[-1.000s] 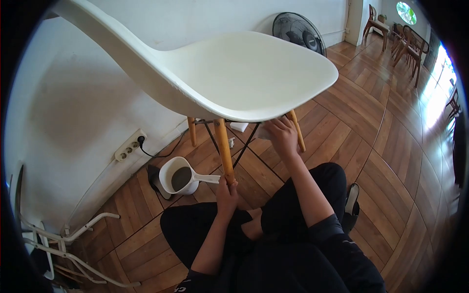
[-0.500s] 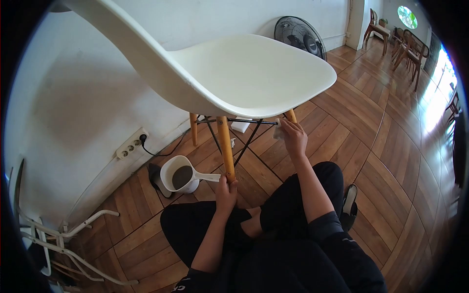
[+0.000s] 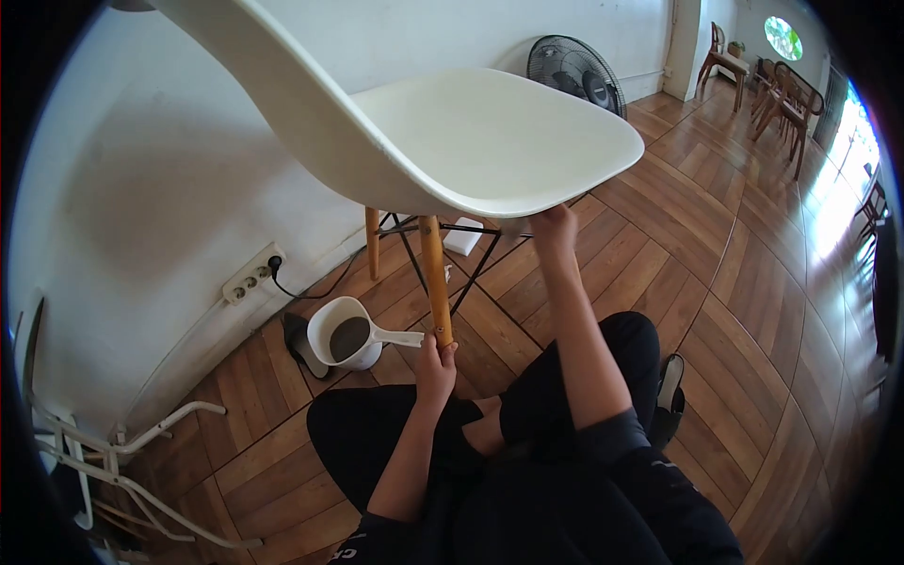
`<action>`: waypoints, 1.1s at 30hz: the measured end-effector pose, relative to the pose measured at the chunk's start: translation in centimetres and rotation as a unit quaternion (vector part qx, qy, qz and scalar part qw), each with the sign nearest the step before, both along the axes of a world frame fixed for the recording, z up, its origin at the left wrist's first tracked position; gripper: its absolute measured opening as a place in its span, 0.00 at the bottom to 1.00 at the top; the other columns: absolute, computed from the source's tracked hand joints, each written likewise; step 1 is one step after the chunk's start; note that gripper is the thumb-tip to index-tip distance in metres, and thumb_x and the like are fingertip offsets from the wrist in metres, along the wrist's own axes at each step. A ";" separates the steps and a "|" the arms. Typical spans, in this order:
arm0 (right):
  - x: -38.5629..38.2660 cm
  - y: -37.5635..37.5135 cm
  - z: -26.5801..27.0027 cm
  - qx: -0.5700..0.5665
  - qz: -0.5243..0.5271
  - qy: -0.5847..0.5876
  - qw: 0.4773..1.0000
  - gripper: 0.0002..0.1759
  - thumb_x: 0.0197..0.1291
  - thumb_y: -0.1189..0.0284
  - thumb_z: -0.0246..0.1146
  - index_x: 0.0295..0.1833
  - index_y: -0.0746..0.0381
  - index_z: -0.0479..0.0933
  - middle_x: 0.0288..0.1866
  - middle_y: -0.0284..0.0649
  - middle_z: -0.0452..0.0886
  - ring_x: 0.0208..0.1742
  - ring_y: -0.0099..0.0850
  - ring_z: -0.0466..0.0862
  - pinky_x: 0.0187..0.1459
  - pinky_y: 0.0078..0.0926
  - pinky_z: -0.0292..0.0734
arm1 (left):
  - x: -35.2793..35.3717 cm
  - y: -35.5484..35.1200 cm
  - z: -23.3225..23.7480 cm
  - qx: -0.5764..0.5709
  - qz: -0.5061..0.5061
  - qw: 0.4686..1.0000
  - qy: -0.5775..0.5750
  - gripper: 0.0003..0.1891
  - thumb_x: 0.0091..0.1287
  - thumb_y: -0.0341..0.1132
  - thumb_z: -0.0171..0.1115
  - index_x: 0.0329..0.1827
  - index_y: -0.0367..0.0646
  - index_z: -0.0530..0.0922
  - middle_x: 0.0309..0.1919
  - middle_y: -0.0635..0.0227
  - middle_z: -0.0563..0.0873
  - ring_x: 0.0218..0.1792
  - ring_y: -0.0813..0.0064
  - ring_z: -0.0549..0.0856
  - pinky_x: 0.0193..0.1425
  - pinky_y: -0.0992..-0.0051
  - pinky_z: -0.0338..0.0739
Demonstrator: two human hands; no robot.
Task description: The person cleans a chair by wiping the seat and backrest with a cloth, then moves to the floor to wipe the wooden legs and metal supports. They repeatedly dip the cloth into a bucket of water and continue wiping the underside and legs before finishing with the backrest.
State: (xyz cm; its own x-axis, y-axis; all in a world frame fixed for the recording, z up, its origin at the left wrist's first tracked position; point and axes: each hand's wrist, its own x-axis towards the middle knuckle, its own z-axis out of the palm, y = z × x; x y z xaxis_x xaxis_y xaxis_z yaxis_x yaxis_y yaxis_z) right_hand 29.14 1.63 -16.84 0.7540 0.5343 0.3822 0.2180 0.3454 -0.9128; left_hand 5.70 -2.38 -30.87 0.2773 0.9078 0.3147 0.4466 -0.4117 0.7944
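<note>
A white moulded chair (image 3: 490, 141) with wooden legs and black metal struts stands before me, its backrest at the upper left. My left hand (image 3: 436, 369) is closed round the lower end of its nearest wooden leg (image 3: 433, 273). Under the seat's front edge, my right hand (image 3: 556, 229) is closed on a pale, damp-looking cloth (image 3: 514, 226), mostly hidden by fingers and seat. Left of the leg sits a white dipper (image 3: 331, 320) with murky grey water (image 3: 349, 339) in it, its handle pointing toward my left hand.
A dark shoe (image 3: 306, 344) lies behind the dipper, and another shoe (image 3: 670, 395) beside my right knee. A power strip (image 3: 252, 273) with a plugged-in cord is on the wall. A white block (image 3: 463, 237), a fan (image 3: 576, 75) and a white metal frame (image 3: 141, 471) stand around.
My right hand has moved up and slightly left with the cloth, from the chair's strut and far leg to beneath the seat edge. My left hand keeps its grip on the leg.
</note>
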 end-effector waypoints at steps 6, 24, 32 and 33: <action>-4.1 -1.2 -1.0 -0.077 -0.114 -0.160 0.978 0.07 0.58 0.77 0.61 0.42 0.64 0.78 0.35 0.41 0.81 0.35 0.32 0.82 0.36 0.26 0.76 | 0.2 0.0 -0.1 0.017 0.018 1.000 0.006 0.15 0.66 0.34 0.59 0.49 0.34 0.69 0.33 0.48 0.79 0.36 0.47 0.80 0.38 0.59 0.73; 0.9 -8.8 -7.0 0.199 0.341 0.473 0.788 0.30 0.68 0.52 0.43 0.70 0.55 0.60 0.66 0.41 0.67 0.65 0.43 0.70 0.57 0.57 0.70 | -1.0 -0.3 1.0 -0.138 -0.013 0.984 -0.114 0.27 0.66 0.35 0.60 0.65 0.37 0.62 0.43 0.60 0.80 0.45 0.69 0.81 0.52 0.72 0.74; -8.1 -7.7 0.5 0.063 0.107 -0.369 0.921 0.33 0.57 0.68 0.61 0.68 0.60 0.63 0.67 0.44 0.63 0.65 0.45 0.67 0.63 0.39 0.66 | -2.7 1.0 -1.2 -0.058 -0.040 0.972 -0.224 0.23 0.71 0.35 0.55 0.65 0.38 0.62 0.46 0.65 0.76 0.47 0.78 0.76 0.52 0.79 0.71; -9.0 -7.0 1.0 0.061 0.111 -0.371 0.920 0.33 0.57 0.68 0.61 0.68 0.60 0.63 0.67 0.44 0.63 0.65 0.45 0.67 0.63 0.39 0.66 | -2.8 0.8 -0.9 -0.060 -0.036 0.971 -0.227 0.23 0.71 0.35 0.55 0.65 0.38 0.62 0.46 0.65 0.76 0.47 0.78 0.76 0.52 0.79 0.71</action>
State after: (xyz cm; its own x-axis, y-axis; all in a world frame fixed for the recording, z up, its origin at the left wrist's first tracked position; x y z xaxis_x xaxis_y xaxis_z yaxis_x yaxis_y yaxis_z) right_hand 20.11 -5.33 -15.86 0.1397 0.5626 0.8148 0.6773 0.5460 -0.4931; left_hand 2.92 -1.55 -31.80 0.1994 0.9287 0.3127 0.0132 -0.3217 0.9468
